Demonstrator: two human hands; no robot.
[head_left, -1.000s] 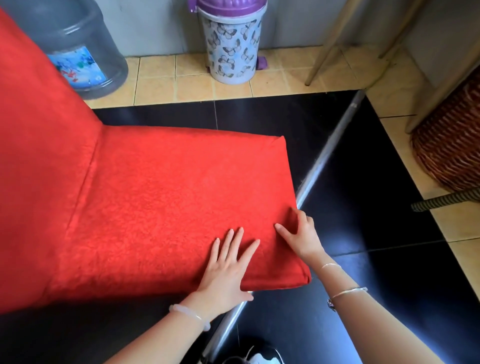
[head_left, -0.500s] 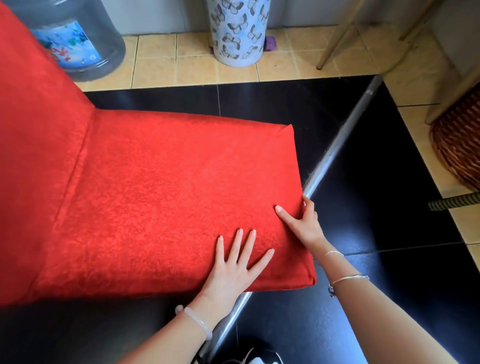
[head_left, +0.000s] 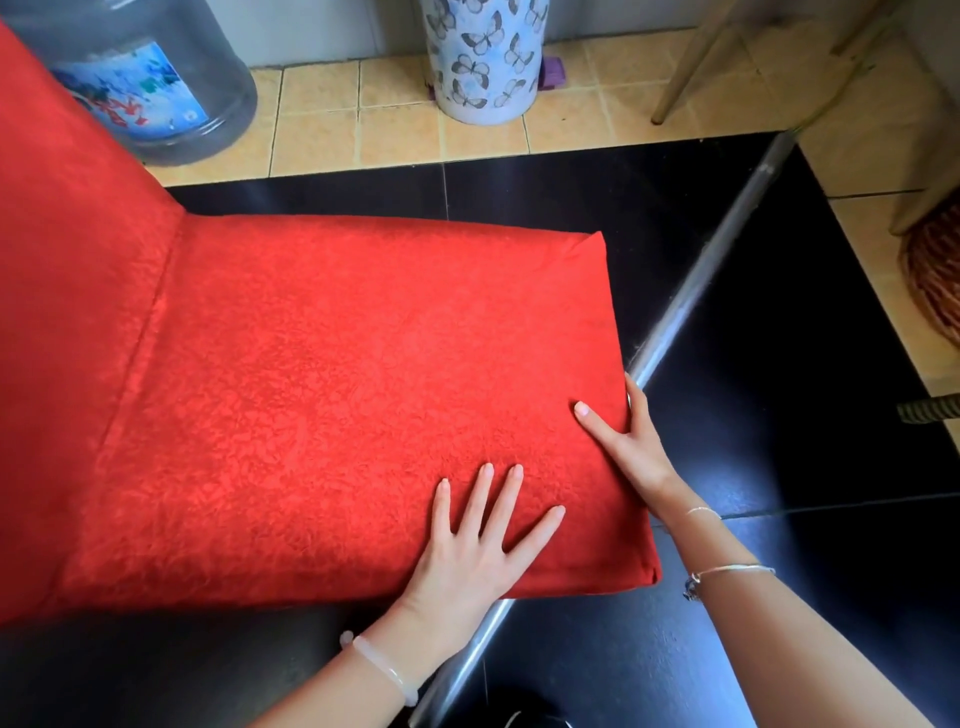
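Since its cover lies flat and nearly free of creases, the red textured fabric cushion (head_left: 363, 389) seems close to settled; what I judge is left is squaring its right edge. Beyond the far left corner of the black glossy tiled floor (head_left: 779, 415) stands a clear plastic water jug (head_left: 156, 78), and the cushion's raised back section rises in front of it. The seat section stretches rightward across the floor's middle, with a seam at the fold and a crisp near right corner. The left hand (head_left: 467, 551) presses flat near that corner, fingers straight and spread. The right hand (head_left: 631, 452) pinches the right edge, thumb on top, fingers curled over the side. A slanted silver metal tube (head_left: 727, 249) passes under that corner; a brown wicker basket (head_left: 935, 280) sits far right.
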